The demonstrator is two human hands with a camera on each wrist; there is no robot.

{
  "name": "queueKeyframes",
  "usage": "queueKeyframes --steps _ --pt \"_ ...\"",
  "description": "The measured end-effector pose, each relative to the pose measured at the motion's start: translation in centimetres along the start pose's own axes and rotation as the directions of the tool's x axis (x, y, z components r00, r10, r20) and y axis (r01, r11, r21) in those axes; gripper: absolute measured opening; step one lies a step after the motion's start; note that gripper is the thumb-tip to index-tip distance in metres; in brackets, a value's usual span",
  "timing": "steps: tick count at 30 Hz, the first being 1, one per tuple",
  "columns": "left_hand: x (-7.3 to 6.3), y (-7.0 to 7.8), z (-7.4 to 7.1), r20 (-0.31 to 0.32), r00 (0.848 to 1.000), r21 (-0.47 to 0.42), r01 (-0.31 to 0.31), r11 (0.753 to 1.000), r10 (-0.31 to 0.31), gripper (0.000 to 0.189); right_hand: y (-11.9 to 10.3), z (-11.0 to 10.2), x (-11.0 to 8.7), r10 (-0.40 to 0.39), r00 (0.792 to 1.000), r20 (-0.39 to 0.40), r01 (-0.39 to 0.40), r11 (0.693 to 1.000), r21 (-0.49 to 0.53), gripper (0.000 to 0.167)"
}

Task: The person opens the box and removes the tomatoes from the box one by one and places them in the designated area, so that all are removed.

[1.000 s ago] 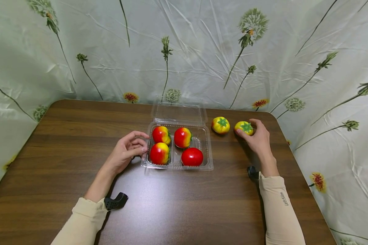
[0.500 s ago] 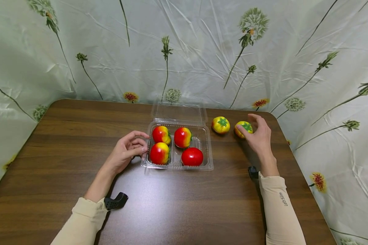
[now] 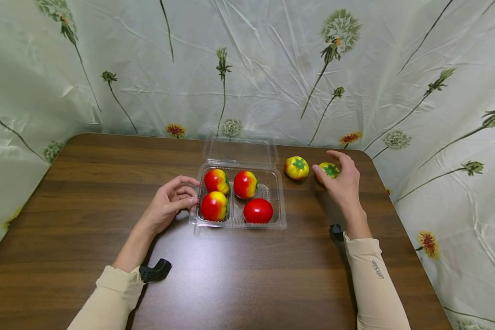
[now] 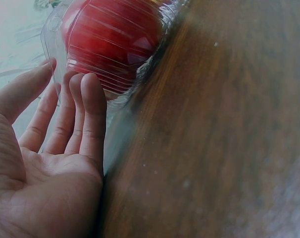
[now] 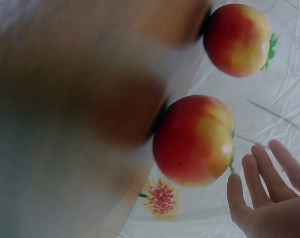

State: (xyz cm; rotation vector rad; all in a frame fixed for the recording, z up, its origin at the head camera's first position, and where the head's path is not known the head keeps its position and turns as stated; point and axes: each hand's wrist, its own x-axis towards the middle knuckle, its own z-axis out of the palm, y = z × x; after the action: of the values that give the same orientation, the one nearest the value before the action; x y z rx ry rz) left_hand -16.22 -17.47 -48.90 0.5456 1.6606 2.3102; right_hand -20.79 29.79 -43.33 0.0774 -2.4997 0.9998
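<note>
A clear plastic clamshell box lies on the table with its lid back. Inside are several red and yellow tomatoes, one of them showing only red. My left hand touches the box's left rim with thumb and fingertips, fingers mostly straight in the left wrist view. Right of the box stand two yellow-topped tomatoes with green star-shaped calyxes, a nearer-to-box tomato and an outer tomato. Over the outer one hovers my right hand, thumb and fingers spread; in the right wrist view its fingers are apart from the fruit.
The brown wooden table ends at a back edge just behind the open lid. A pale flower-printed cloth hangs behind and to the sides. Black wrist mounts sit on both wrists.
My right hand has let go of the outer tomato, risen and moved slightly left over it. The left hand, the box and the fruit stay in place.
</note>
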Motion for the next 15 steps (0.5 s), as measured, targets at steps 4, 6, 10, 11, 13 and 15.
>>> queueKeyframes --steps 4,6,10,11,13,15 --pt "0.0 0.1 0.0 0.001 1.0 -0.004 -0.002 1.0 0.002 0.039 -0.4 0.0 0.0 -0.007 1.0 -0.021 0.007 1.0 -0.006 0.056" --pt "0.0 0.1 0.0 0.002 1.0 -0.006 -0.002 1.0 0.002 0.039 -0.8 0.1 0.0 -0.022 0.999 -0.029 0.022 1.0 -0.001 0.054" --pt "0.0 0.1 0.0 0.004 1.0 -0.004 -0.006 1.0 0.006 0.039 -1.9 0.5 -0.2 -0.073 0.997 -0.036 0.074 0.997 0.016 0.052" --pt "0.0 0.1 0.0 0.003 1.0 -0.003 -0.006 1.0 0.006 0.039 -2.3 0.7 -0.3 -0.087 0.996 -0.032 0.088 0.996 0.021 0.052" --pt "0.0 0.1 0.0 0.002 1.0 0.0 -0.004 1.0 0.004 0.039 -2.9 1.0 -0.5 -0.109 0.994 -0.018 0.109 0.994 0.028 0.051" --pt "0.0 0.1 0.0 0.001 1.0 0.005 -0.001 1.0 0.001 0.039 -3.5 1.4 -0.7 -0.124 0.992 0.005 0.124 0.992 0.037 0.05"
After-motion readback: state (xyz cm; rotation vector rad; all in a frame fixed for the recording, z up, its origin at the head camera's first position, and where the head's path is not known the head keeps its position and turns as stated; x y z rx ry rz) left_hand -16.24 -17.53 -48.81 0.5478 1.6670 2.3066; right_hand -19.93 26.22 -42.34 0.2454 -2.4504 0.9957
